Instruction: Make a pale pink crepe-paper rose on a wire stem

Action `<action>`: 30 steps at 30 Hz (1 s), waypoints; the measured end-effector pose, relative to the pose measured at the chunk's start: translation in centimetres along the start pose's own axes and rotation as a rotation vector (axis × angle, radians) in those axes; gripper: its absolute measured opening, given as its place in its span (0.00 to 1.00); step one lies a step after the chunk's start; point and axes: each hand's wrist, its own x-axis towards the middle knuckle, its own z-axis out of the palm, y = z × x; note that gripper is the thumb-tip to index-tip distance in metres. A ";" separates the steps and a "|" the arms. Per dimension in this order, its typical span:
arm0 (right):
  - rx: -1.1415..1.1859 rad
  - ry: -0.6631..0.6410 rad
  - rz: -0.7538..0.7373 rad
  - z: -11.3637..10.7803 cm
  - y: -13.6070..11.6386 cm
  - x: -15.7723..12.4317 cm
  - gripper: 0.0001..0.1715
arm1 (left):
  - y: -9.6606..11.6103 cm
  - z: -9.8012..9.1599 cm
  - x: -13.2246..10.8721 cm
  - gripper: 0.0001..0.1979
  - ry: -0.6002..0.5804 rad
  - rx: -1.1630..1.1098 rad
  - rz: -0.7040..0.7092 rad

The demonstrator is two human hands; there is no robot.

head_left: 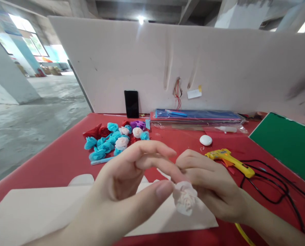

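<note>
A pale pink crepe-paper rose is held up in front of me, its ruffled petals turned toward me. My right hand is closed round the rose's base, which its fingers hide. At the rose's left edge, the thumb and a fingertip of my left hand pinch the outer petal; its index finger arches free above. Beneath both hands lie sheets of pale paper. Beyond my left hand is a pile of finished paper roses in blue, red, purple and pale pink.
A yellow hot glue gun with a black cable lies on the red table at right, near a white oval object. A phone leans on the white panel. Wrapped coloured sheets lie behind; a green board is far right.
</note>
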 end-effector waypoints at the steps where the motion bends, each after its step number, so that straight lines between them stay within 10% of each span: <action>1: -0.017 -0.021 0.021 -0.2 -0.2 0.0 0.13 | 0.1 -0.1 0.1 0.08 -0.017 -0.020 -0.035; 11: -0.001 -0.122 0.101 -0.9 -1.2 0.2 0.14 | 0.3 -0.9 0.4 0.08 -0.185 -0.056 -0.146; 30: -0.061 -0.105 0.079 -0.4 -0.8 -0.3 0.20 | 0.4 0.0 0.2 0.06 -0.109 0.011 -0.149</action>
